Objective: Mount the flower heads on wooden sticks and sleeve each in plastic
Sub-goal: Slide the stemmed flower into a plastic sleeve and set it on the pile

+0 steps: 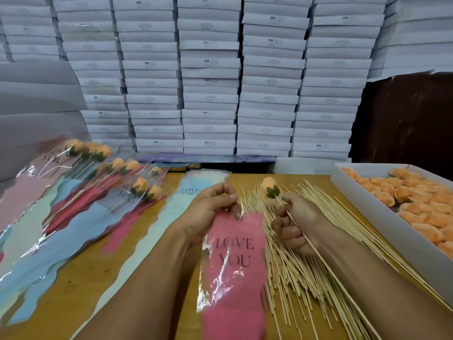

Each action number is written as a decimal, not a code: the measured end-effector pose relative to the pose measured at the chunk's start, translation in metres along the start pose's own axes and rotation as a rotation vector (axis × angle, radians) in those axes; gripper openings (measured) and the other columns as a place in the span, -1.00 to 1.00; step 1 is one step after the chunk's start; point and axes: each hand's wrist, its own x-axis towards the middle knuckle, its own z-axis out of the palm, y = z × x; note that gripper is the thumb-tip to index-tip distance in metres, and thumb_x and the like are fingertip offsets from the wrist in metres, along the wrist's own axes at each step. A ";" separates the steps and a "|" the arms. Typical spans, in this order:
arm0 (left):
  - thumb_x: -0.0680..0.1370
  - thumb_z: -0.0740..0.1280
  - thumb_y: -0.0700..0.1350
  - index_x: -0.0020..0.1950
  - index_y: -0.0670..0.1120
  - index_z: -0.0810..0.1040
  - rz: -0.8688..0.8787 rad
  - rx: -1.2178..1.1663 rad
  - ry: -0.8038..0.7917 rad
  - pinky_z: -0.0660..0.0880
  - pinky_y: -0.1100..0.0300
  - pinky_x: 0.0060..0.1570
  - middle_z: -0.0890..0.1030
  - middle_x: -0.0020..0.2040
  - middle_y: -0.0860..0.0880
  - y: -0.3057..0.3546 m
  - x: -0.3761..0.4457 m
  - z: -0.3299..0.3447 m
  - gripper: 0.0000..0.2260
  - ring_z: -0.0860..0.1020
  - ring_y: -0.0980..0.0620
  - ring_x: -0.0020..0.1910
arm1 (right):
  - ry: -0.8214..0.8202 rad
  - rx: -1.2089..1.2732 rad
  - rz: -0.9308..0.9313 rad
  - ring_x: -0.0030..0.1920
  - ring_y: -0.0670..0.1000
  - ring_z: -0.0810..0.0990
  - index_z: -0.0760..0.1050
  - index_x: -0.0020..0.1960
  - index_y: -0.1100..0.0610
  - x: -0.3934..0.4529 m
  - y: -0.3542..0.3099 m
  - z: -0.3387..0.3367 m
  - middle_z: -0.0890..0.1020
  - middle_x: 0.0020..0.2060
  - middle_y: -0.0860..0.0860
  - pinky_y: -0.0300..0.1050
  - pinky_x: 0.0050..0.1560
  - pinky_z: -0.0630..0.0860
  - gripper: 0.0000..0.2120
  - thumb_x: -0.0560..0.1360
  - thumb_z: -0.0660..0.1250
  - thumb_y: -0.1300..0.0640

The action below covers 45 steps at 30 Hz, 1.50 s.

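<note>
From the head view, at lower centre of the frame, the left hand is pinching the pink sleeve by its clear top edge, probably to part its mouth. The right hand is holding its grip clamped on the stick, flower head up (seemingly ready for sleeving), over loose sticks on the counter.

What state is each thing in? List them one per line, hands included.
left hand: pinching the pink sleeve's top edge
right hand: gripping the mounted stick
pink sleeve: held up, no flower inside
flower head: mounted on stick, unsleeved
loose sticks: piled on table
finished flowers: sleeved, stacked left
white tray: holds loose flower heads
</note>
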 end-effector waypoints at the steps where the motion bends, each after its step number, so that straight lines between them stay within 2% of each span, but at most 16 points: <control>1: 0.52 0.32 -0.28 -0.14 -0.15 0.45 -0.032 -0.014 -0.045 0.44 0.14 -0.32 0.55 -0.40 -0.17 0.000 0.000 0.001 -0.92 0.48 -0.05 -0.42 | 0.025 0.031 0.003 -0.67 -0.09 0.17 0.35 -0.26 0.08 0.002 -0.002 0.000 0.46 -0.52 0.09 -0.39 -0.66 0.09 -0.69 0.62 0.08 0.02; 5: 0.47 0.33 -0.24 -0.09 -0.17 0.43 -0.146 -0.079 -0.254 0.34 0.08 -0.29 0.48 -0.46 -0.15 -0.001 -0.002 0.004 -0.91 0.40 -0.08 -0.41 | 0.045 0.046 0.026 -0.65 -0.11 0.18 0.38 -0.29 0.10 0.012 -0.019 0.004 0.40 -0.52 0.02 -0.37 -0.69 0.08 -0.73 0.56 0.07 0.15; 9: 0.52 0.25 -0.27 -0.05 -0.17 0.40 -0.179 -0.126 -0.416 0.38 0.14 -0.34 0.47 -0.47 -0.14 0.001 -0.005 0.007 -0.95 0.44 -0.04 -0.47 | 0.036 -0.023 0.031 -0.62 -0.13 0.30 0.48 -0.10 0.19 0.030 -0.034 0.007 0.47 -0.50 0.01 -0.30 -0.71 0.20 -0.74 0.67 0.09 0.15; 13: 0.54 0.28 -0.27 -0.06 -0.12 0.44 -0.247 -0.131 -0.527 0.35 0.09 -0.23 0.45 -0.40 -0.12 0.003 -0.009 0.006 -0.93 0.39 -0.06 -0.37 | 0.134 -0.070 -0.036 -0.62 -0.13 0.37 0.52 0.00 0.23 0.053 -0.049 0.005 0.51 -0.52 0.02 -0.31 -0.68 0.25 -0.80 0.67 0.14 0.22; 16: 0.56 0.27 -0.27 -0.02 -0.14 0.38 -0.269 -0.156 -0.602 0.42 0.16 -0.28 0.43 -0.37 -0.11 0.004 -0.013 0.006 -0.92 0.44 -0.01 -0.39 | 0.248 -0.127 -0.085 -0.62 -0.11 0.40 0.52 0.03 0.24 0.066 -0.061 0.004 0.54 -0.44 0.07 -0.29 -0.66 0.28 -0.83 0.66 0.17 0.23; 20: 0.54 0.33 -0.25 -0.02 -0.13 0.40 -0.280 -0.164 -0.613 0.34 0.07 -0.22 0.34 -0.31 -0.15 0.003 -0.015 0.008 -0.88 0.35 -0.07 -0.35 | 0.367 -0.153 -0.141 -0.62 -0.09 0.40 0.50 0.03 0.23 0.078 -0.070 0.005 0.54 -0.34 0.14 -0.30 -0.64 0.31 -0.85 0.65 0.15 0.28; 24: 0.54 0.31 -0.27 -0.03 -0.12 0.42 -0.288 -0.145 -0.595 0.32 0.01 -0.16 0.39 -0.34 -0.13 0.005 -0.015 0.009 -0.90 0.39 -0.06 -0.36 | 0.411 -0.150 -0.168 -0.50 -0.04 0.40 0.49 0.06 0.23 0.082 -0.071 0.007 0.54 -0.32 0.16 -0.31 -0.64 0.30 -0.83 0.65 0.12 0.29; 27: 0.55 0.25 -0.30 -0.05 -0.12 0.43 -0.292 -0.118 -0.567 0.35 0.05 -0.20 0.38 -0.34 -0.12 0.007 -0.016 0.011 -0.91 0.42 -0.04 -0.38 | 0.406 -0.162 -0.163 -0.48 -0.05 0.41 0.50 0.09 0.22 0.081 -0.068 0.012 0.56 -0.29 0.15 -0.30 -0.63 0.32 -0.83 0.66 0.14 0.26; 31: 0.58 0.17 -0.33 -0.04 -0.14 0.36 -0.287 -0.109 -0.567 0.49 0.23 -0.30 0.44 -0.41 -0.04 0.009 -0.016 0.015 -0.90 0.48 0.09 -0.44 | 0.363 -0.167 -0.169 -0.46 -0.04 0.42 0.51 0.10 0.23 0.074 -0.060 0.018 0.56 -0.28 0.15 -0.30 -0.62 0.34 -0.82 0.65 0.14 0.25; 36: 0.57 0.22 -0.30 -0.08 -0.10 0.45 -0.272 -0.103 -0.518 0.47 0.23 -0.33 0.34 -0.41 -0.05 0.008 -0.014 0.016 -0.88 0.42 0.08 -0.45 | 0.297 -0.145 -0.155 -0.50 -0.06 0.42 0.52 0.07 0.21 0.064 -0.046 0.025 0.55 -0.32 0.12 -0.30 -0.62 0.34 -0.82 0.67 0.15 0.20; 40: 0.59 0.19 -0.30 -0.08 -0.08 0.48 -0.262 -0.127 -0.509 0.45 0.25 -0.31 0.44 -0.41 -0.01 0.007 -0.014 0.015 -0.84 0.46 0.10 -0.43 | 0.263 -0.137 -0.135 -0.59 -0.09 0.42 0.54 0.08 0.22 0.061 -0.034 0.028 0.55 -0.37 0.10 -0.29 -0.62 0.33 -0.81 0.65 0.15 0.26; 43: 0.57 0.25 -0.29 -0.07 -0.08 0.51 -0.241 -0.183 -0.500 0.52 0.25 -0.25 0.53 -0.30 -0.04 0.005 -0.013 0.014 -0.87 0.53 0.08 -0.35 | 0.258 -0.133 -0.128 -0.61 -0.10 0.43 0.56 0.08 0.21 0.062 -0.030 0.028 0.56 -0.38 0.09 -0.29 -0.61 0.34 -0.80 0.65 0.15 0.26; 45: 0.53 0.38 -0.24 -0.06 -0.09 0.51 -0.224 -0.223 -0.522 0.55 0.19 -0.23 0.54 -0.27 -0.11 0.006 -0.013 0.013 -0.91 0.56 0.02 -0.32 | 0.280 -0.119 -0.135 -0.61 -0.10 0.44 0.56 0.08 0.22 0.064 -0.034 0.024 0.57 -0.34 0.11 -0.29 -0.62 0.34 -0.80 0.65 0.15 0.27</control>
